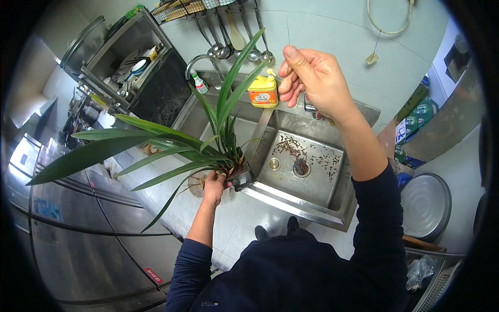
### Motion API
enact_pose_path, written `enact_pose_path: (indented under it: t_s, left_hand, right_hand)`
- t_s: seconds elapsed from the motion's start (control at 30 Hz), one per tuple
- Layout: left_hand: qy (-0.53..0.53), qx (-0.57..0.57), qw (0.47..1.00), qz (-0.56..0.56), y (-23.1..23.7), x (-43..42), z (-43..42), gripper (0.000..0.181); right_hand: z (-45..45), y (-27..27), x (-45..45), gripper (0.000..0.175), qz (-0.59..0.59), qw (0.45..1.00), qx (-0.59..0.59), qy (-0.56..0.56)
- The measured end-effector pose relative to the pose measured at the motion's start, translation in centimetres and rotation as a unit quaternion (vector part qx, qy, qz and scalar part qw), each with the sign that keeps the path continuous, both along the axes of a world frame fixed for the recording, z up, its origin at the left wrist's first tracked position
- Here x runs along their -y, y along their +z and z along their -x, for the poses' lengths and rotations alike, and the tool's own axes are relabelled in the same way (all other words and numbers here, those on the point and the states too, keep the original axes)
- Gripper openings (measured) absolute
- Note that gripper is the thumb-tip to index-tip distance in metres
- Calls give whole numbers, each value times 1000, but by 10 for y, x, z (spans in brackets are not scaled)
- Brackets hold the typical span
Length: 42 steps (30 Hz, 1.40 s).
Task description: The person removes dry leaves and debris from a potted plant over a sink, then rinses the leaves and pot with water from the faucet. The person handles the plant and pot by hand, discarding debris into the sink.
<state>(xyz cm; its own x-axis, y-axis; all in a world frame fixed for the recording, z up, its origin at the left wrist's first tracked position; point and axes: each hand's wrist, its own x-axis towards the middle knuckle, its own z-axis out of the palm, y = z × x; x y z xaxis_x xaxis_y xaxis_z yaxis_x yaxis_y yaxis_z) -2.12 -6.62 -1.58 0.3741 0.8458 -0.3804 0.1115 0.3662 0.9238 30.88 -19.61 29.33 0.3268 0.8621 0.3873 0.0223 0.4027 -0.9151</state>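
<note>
My left hand (pixel 215 187) grips a black plastic pot (pixel 242 178) by its side, at the front rim of the steel sink. Long strap-like green leaves of a potted plant (pixel 171 142) spread from it up and to the left. Raised in front of the tiled wall is my right hand (pixel 308 78), wet, its fingers curled and the thumb against the index finger; nothing shows in it. Beneath, the right basin of the steel sink (pixel 304 197) holds scattered dark brown bits (pixel 290 146), with a clump over the drain (pixel 301 167).
A yellow detergent jug (pixel 264 91) and a spray bottle (pixel 200 84) stand behind the sink, near a curved faucet (pixel 202 58). Ladles (pixel 224 50) hang on the wall. A steel rack (pixel 128 70) with dishes is at the left; a round metal lid (pixel 425 206) leans at the right.
</note>
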Motion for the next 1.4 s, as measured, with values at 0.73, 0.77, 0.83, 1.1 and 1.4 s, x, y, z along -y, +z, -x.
enact_pose_path:
  t_s: [0.73,0.77,0.83,1.1,1.4]
  left_hand:
    - [8,7,1000,-23,0,1,0,18]
    - [10,11,1000,-14,0,1,-1,18]
    - [16,12,1000,-21,0,2,-2,18]
    - [-8,-14,1000,-18,-3,-3,1,16]
    - [18,-8,999,-39,-8,-1,-1,17]
  right_hand:
    - [-43,-138,24,52,0,955,-184,232]
    - [-50,-170,24,53,11,927,-273,258]
    - [-23,-252,12,47,308,840,-437,92]
    - [53,-295,16,24,283,910,297,-61]
    - [148,-157,-51,30,107,962,206,-143]
